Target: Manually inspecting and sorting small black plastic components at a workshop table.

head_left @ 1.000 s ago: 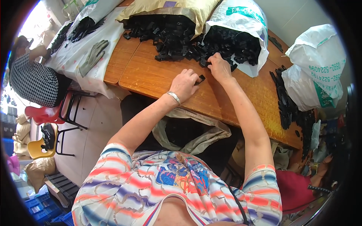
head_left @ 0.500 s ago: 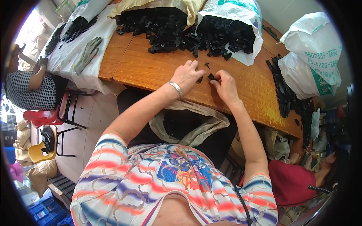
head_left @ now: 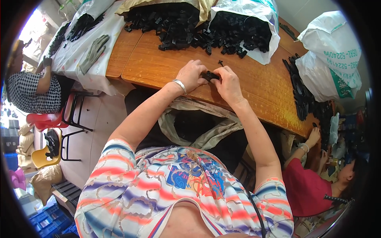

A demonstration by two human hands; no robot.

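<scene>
Just above the front edge of the wooden table, my left hand [head_left: 191, 77] and my right hand [head_left: 229, 84] meet, fingertips closed. Between them is a small black plastic part [head_left: 209, 75], gripped from both sides. My fingers cover its ends, so I cannot tell whether it is one piece or two pressed together. A thin black piece [head_left: 221, 62] lies on the tabletop just beyond my right fingers. Farther back, black plastic clips [head_left: 176, 37] spill in a heap from a tan sack [head_left: 133, 5] and a white sack [head_left: 274, 43].
Below the table edge, an open cloth sack [head_left: 168, 133] hangs at my lap. Long black parts [head_left: 298, 97] line the table's right side beside white bags [head_left: 329, 51]. A person in red [head_left: 305, 186] works at right; another [head_left: 31, 91] sits left, near a grey glove [head_left: 94, 53].
My hands have come together, bringing the black parts they held apart into one spot. At the right, the person in red has reached a hand onto the table edge.
</scene>
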